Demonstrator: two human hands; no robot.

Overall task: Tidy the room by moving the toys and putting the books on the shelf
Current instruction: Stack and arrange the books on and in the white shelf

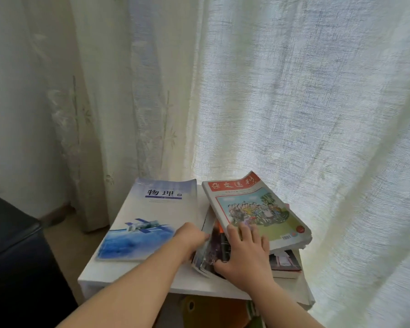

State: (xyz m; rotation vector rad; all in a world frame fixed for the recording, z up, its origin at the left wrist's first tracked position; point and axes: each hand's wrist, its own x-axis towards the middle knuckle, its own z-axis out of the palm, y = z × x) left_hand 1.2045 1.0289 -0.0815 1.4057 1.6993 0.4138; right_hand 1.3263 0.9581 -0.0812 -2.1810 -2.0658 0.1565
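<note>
Working on a tilted red-topped magazine (253,209) stacked over a dark book (217,245) at the right of the white bench (104,273), long sides running away from the body. Directly under the nearer right hand (245,254), spread almost flat across both covers, thumb at the dark book's near edge. Met at the left edge by the left hand (191,235), fingertips hidden, grip impossible to tell. Just left, lying flat, a blue book (149,221).

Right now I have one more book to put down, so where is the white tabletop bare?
The tabletop is bare along its front edge, in front of the blue book. A narrow gap lies at the back between that book and the red magazine. The right is crowded: the magazine tops a pile, with the left hand and right hand on it.
</note>
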